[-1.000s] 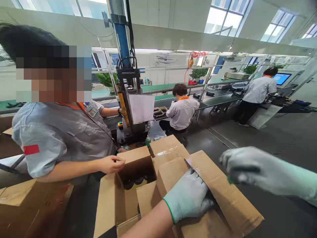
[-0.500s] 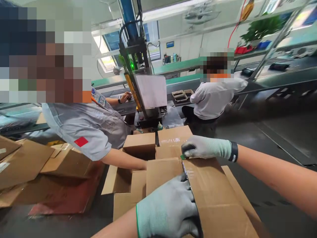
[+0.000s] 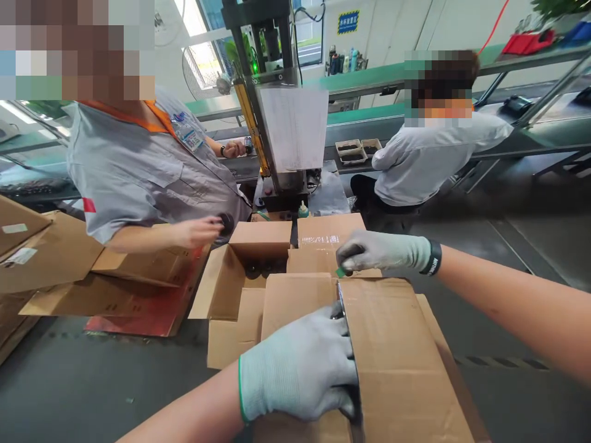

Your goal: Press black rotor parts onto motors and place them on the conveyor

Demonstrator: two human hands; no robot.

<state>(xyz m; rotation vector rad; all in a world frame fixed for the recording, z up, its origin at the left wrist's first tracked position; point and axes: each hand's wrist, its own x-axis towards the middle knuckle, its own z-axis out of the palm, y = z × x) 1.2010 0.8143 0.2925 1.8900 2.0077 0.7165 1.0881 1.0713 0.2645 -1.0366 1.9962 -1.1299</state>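
Left hand (image 3: 300, 366) lies flat on the carton (image 3: 397, 357) (seam side), right hand (image 3: 381, 252) pinches a green cutter (image 3: 340, 271)

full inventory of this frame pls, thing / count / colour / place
closed box: 1, brown, front centre, under both gloved hands
green tool: 1, small, at the box seam's far end, in the right hand
open box: 1, brown, behind the closed box, dark parts inside
flat cartons: several, brown, left
red sheet: 1, under the cartons
press: 1, black with a white sheet, centre back
trays: 2, on the back bench
co-worker: 1, grey shirt, left, dark part in hand over the open box
seated person: 1, white shirt, right back
left hand: grey glove, pressing the closed box's left flap
right hand: grey glove, black wristband, pinching the green tool
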